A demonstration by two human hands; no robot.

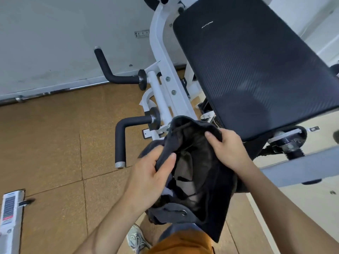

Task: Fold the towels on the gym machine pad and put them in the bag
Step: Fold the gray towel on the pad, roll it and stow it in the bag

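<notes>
A dark fabric bag (207, 195) hangs open in front of my body, held at its mouth by both hands. My left hand (152, 173) grips the left rim, thumb over the cloth. My right hand (227, 147) pinches the right rim near the pad's front corner. Inside the bag I see brownish fabric (185, 167), which I cannot identify for sure. The black gym machine pad (256, 61) stretches up and to the right, and no towel lies on the part in view.
The white machine frame (161, 57) with two black foam handles (121, 142) stands left of the pad. Brown floor tiles (55, 143) spread to the left. A grey beam (300, 167) runs under my right arm. My shoe (136, 239) is below.
</notes>
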